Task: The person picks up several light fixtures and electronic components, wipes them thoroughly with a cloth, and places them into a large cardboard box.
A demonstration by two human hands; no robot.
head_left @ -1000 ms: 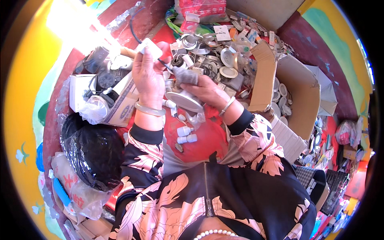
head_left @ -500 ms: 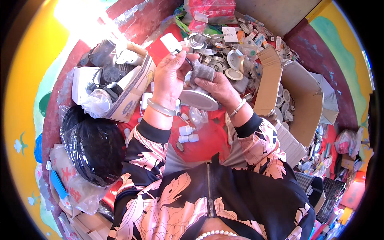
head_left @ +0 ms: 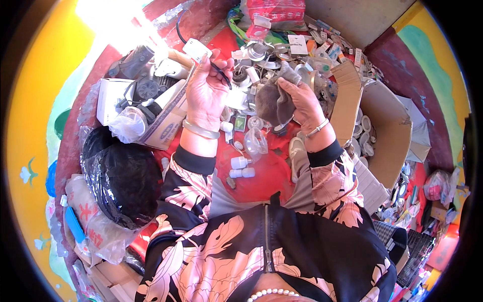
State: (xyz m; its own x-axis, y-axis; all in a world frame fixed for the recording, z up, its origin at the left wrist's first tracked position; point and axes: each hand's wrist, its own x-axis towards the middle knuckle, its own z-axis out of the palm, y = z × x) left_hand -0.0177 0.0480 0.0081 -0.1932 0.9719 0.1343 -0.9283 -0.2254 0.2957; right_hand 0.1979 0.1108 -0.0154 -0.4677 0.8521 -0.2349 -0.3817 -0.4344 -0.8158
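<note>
My left hand [head_left: 206, 90] is raised at the centre left, its curled fingers closed on a black cable [head_left: 222, 75]. Just beyond the fingertips is a small white driver box [head_left: 196, 49], with another black lead curving up from it. To its right, my right hand [head_left: 303, 98] pinches a grey cloth [head_left: 274, 100] that hangs down in a rounded bulge. Whether a lamp is inside the cloth cannot be made out. Below the hands, white bulbs [head_left: 242, 172] and a clear plastic bag [head_left: 255, 142] lie on a red sheet [head_left: 261, 186].
A carton of dark lamp parts [head_left: 163, 118] stands at left, above a shiny black bag [head_left: 121, 181]. Loose downlights and small boxes [head_left: 324, 43] are heaped at the far side. On the right, an open carton [head_left: 385, 136] contains round white downlights.
The white round downlight seen under the right hand no longer shows; the grey cloth hangs there instead. My hands have moved apart, and the left has turned palm up with the cable.
</note>
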